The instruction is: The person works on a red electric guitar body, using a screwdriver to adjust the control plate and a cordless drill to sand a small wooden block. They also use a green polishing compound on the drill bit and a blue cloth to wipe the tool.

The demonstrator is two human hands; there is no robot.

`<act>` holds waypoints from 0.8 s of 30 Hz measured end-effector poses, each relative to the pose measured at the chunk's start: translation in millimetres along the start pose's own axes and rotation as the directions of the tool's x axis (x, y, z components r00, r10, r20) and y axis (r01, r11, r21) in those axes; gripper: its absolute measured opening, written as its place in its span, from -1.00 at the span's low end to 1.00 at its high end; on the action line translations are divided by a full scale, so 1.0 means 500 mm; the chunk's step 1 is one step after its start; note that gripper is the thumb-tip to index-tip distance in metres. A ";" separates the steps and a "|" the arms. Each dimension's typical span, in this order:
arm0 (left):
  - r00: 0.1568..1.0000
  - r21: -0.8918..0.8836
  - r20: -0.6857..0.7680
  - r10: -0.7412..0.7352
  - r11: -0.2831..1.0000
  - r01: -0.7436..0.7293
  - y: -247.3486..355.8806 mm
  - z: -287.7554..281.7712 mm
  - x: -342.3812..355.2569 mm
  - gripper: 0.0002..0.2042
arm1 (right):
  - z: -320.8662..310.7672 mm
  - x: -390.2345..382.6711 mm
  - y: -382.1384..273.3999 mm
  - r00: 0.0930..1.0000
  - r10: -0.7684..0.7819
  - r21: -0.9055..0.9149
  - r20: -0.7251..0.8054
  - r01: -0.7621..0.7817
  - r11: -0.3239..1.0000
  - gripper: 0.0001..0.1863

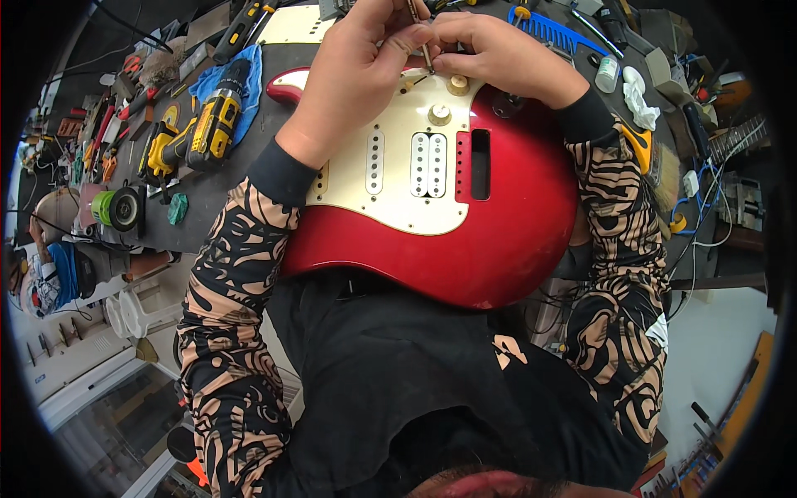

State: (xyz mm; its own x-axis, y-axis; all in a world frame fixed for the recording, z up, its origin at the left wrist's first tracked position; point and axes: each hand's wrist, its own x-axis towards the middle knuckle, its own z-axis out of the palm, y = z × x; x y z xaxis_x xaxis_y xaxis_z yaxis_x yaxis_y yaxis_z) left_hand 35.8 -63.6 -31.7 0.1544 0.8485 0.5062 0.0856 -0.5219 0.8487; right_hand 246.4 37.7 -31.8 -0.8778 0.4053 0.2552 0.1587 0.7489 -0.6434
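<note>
A red electric guitar body lies in front of me, its cream pickguard facing up. My left hand pinches a thin brownish screwdriver, held steeply above the pickguard's far edge. Its handle end runs out of the picture. My right hand has its fingertips closed in around the lower shaft, close to the tip. Whatever sits right under the tip is too small to make out. Nearby are two cream knobs, a white double pickup and a single pickup.
On the dark workbench to the left lie a yellow cordless drill, a blue cloth and a green-and-black roll. At right are a small white bottle, a brush and cables. A blue comb-like tool lies beyond.
</note>
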 end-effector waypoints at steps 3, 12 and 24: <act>1.000 0.081 0.015 0.008 0.997 -0.009 -0.002 -0.004 0.004 -0.89 | -0.007 -0.005 -0.005 0.997 0.068 0.019 0.021 -0.069 0.997 -0.76; 0.993 0.111 0.049 -0.109 0.988 0.103 0.050 0.002 0.014 -0.86 | -0.033 0.012 -0.093 0.922 0.250 0.708 -0.297 0.036 0.706 -0.64; 0.983 -0.211 0.024 -0.182 0.960 0.183 0.043 0.014 0.000 -0.76 | -0.021 0.014 -0.101 0.951 0.109 0.736 -0.290 0.148 0.661 -0.77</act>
State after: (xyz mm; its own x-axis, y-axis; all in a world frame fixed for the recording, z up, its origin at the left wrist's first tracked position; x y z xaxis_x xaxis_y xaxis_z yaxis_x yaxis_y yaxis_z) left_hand 44.4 -75.2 -14.6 0.1595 0.9270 0.3393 -0.0977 -0.3272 0.9399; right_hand 237.0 8.2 10.1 -0.6863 0.6191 0.3816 -0.3579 0.1693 -0.9183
